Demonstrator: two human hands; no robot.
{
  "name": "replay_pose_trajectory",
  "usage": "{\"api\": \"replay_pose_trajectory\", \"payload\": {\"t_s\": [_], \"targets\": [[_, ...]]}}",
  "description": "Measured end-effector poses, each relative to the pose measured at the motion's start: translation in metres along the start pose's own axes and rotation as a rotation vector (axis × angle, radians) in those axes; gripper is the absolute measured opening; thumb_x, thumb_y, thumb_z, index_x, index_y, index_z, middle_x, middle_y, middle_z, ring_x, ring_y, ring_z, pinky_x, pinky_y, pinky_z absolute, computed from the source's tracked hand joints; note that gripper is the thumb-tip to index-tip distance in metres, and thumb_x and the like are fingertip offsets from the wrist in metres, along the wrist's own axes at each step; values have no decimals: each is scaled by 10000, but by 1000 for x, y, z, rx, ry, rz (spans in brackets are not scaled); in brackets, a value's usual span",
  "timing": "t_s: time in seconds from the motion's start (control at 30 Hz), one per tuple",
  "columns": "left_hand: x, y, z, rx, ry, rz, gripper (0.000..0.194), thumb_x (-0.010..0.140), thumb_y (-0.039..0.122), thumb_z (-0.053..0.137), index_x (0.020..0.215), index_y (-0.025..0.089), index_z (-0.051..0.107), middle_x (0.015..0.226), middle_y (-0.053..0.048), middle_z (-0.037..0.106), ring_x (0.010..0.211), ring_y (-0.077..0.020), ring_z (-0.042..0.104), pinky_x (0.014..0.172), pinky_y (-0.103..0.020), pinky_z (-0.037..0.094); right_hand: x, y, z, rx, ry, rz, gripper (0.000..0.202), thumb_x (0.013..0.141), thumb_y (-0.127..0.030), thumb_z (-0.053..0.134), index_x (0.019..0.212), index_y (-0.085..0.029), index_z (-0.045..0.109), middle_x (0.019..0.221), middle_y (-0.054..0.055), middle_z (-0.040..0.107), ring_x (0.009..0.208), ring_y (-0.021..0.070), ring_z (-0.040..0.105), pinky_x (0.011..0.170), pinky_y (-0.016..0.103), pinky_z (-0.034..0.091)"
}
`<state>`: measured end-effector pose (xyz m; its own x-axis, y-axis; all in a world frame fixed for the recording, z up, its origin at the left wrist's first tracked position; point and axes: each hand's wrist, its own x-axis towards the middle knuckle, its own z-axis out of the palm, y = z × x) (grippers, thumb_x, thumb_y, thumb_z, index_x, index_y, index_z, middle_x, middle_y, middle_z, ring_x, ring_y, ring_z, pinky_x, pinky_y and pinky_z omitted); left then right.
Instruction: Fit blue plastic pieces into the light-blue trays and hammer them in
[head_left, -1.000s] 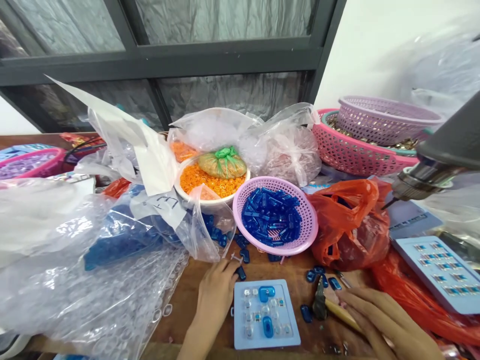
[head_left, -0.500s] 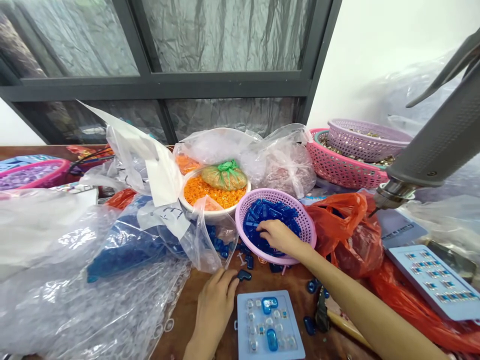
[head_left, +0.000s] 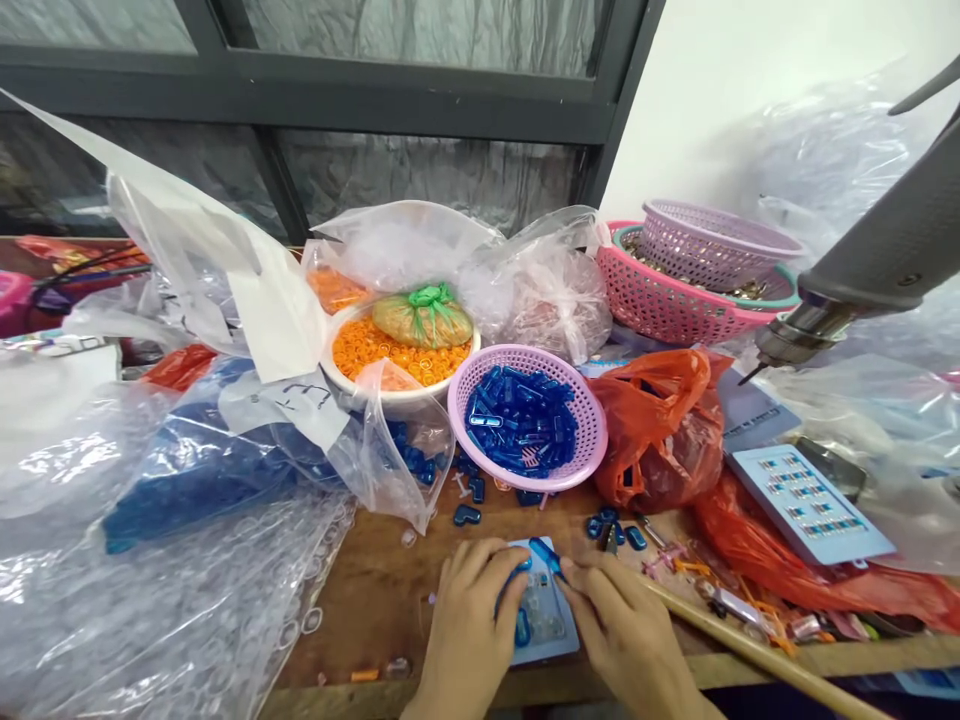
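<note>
My left hand rests on the left part of a small light-blue tray at the table's near edge, fingers curled over it. My right hand lies on the tray's right side and pinches a blue plastic piece at the tray's top edge. Between the hands the tray shows clear sockets and another blue piece. Behind stands a purple basket filled with blue plastic pieces. Loose blue pieces lie on the wood in front of the basket.
A white bowl of orange rings carries a green-tied bag. Clear bags cover the left side. An orange bag, stacked pink baskets, a second light-blue tray, a hanging grey power tool and a wooden stick fill the right.
My right hand has left the purple basket and come down to the tray with a blue piece. My left hand has moved from the loose pieces onto the tray. The view dipped.
</note>
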<state>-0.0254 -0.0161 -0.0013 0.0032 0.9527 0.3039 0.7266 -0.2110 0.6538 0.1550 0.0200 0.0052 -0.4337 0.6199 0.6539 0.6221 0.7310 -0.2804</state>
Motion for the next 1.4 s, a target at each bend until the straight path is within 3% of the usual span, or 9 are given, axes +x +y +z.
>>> {"api": "replay_pose_trajectory", "payload": {"t_s": [0.2, 0.33, 0.43, 0.63, 0.73, 0.83, 1.03, 1.2, 1.4], "targets": [[2, -3, 8, 164, -122, 104, 523, 844, 11, 441, 1208, 320, 655, 1207, -41, 681, 1068, -268, 595, 857, -450, 483, -22, -5, 15, -51, -12, 34, 267, 1026, -179, 395, 834, -201, 578, 761, 42, 679, 622, 152, 667, 563, 251, 551], [1, -8, 11, 200, -176, 142, 562, 823, -5, 423, 1235, 305, 645, 1273, -25, 677, 1113, -274, 588, 899, -491, 474, -36, -2, 14, -64, -48, -18, 157, 1004, -221, 468, 1001, -216, 625, 992, 61, 749, 803, 209, 727, 691, 311, 606], [1, -9, 11, 187, -195, 171, 589, 807, -9, 417, 1285, 268, 621, 1299, -42, 667, 1127, -285, 593, 913, -517, 488, -42, 1, 14, -28, -28, -20, 161, 990, -170, 473, 1036, -213, 622, 969, 59, 756, 812, 182, 735, 727, 266, 606], [9, -11, 15, -71, -98, 142, 360, 909, 96, 470, 1138, 241, 708, 1164, -66, 718, 1065, -219, 653, 909, -370, 560, -36, -4, 17, 67, 45, 63, 181, 1010, -177, 439, 1015, -215, 616, 950, 63, 752, 868, 143, 741, 777, 182, 586], [15, -10, 17, -205, -85, 133, 347, 890, 71, 474, 1078, 224, 722, 1108, -64, 729, 1044, -184, 678, 913, -293, 562, -33, -4, 15, 102, 68, 126, 148, 992, -150, 474, 1044, -213, 598, 977, 65, 740, 908, 137, 731, 825, 186, 579], [17, -9, 16, -254, -91, 173, 362, 878, 46, 440, 1049, 209, 714, 1098, -68, 731, 1022, -163, 691, 900, -254, 561, -36, -2, 13, 117, 81, 60, 195, 963, -87, 489, 1069, -194, 614, 1009, 91, 735, 925, 150, 727, 847, 213, 581], [10, -15, 12, -70, -78, 298, 483, 775, -29, 370, 1015, 212, 714, 1114, -75, 732, 1036, -203, 666, 883, -336, 580, -48, -1, 19, 133, 63, -71, 237, 962, -73, 474, 1023, -191, 670, 954, 74, 750, 912, 156, 726, 856, 220, 582], [7, -17, 9, 40, -125, 345, 480, 820, -1, 396, 1109, 238, 696, 1159, -65, 723, 1048, -225, 631, 888, -397, 563, -43, -5, 19, 123, 72, 45, 166, 967, -180, 535, 1058, -207, 671, 965, 67, 758, 896, 189, 729, 817, 270, 608], [12, -6, 2, 32, -236, 195, 296, 908, 101, 473, 1053, 238, 691, 1223, -61, 694, 1100, -258, 592, 919, -454, 518, -37, -10, 21, 160, 54, 202, 133, 979, -234, 529, 1063, -237, 633, 906, 31, 736, 839, 167, 714, 743, 250, 604]]}}
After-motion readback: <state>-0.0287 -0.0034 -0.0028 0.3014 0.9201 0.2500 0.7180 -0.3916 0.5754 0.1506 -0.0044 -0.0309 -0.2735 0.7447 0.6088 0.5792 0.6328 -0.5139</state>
